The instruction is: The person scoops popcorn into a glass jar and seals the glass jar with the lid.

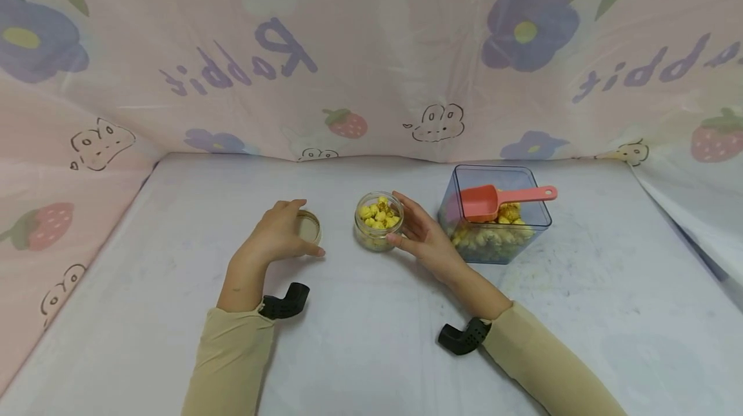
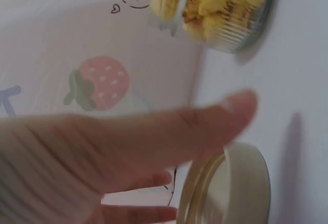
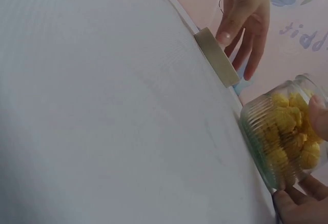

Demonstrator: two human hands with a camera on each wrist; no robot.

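A clear ribbed glass jar (image 1: 374, 239) of yellow popcorn stands upright and uncapped near the middle of the table. My right hand (image 1: 428, 243) holds it from the right, thumb at its front and fingers round the back; in the right wrist view its thumb (image 3: 319, 117) lies against the glass. To the jar's left, a beige round lid (image 1: 309, 227) lies with its inner side up. Above it hovers my left hand (image 1: 281, 230), thumb and fingers spread about the rim. The left wrist view shows the thumb (image 2: 205, 124) stretched out over the lid (image 2: 251, 188); contact is unclear.
Right of the jar, a clear square tub (image 1: 490, 245) holds more popcorn. A pink scoop (image 1: 480, 203) lies across its top, handle pointing right. Behind the white table (image 1: 360, 332) hangs a patterned cloth (image 1: 371, 68), which also rises along the left side.
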